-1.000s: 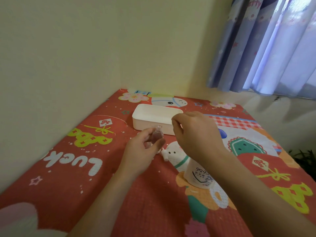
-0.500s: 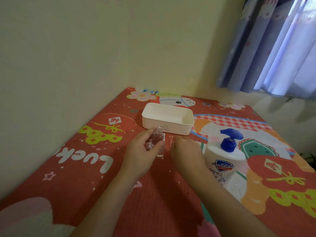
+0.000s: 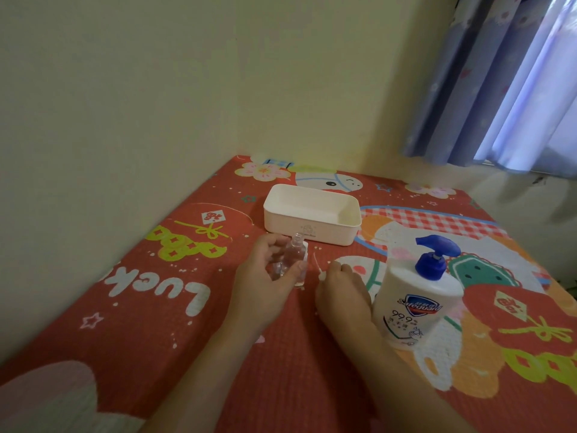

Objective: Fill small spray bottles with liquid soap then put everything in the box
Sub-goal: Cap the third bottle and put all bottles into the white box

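L hand (image 3: 265,276) fingers clamp clear plastic bottle (image 3: 288,260) – R hand (image 3: 338,284) fingers pinched on thin white tube (image 3: 318,266).

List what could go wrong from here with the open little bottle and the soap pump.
1. The small clear bottle in the left hand is uncapped with a narrow neck; soap from the wide pump bottle may miss it and land on the red mat.
2. The right hand rests beside the tall pump bottle, so an abrupt movement might knock it over.
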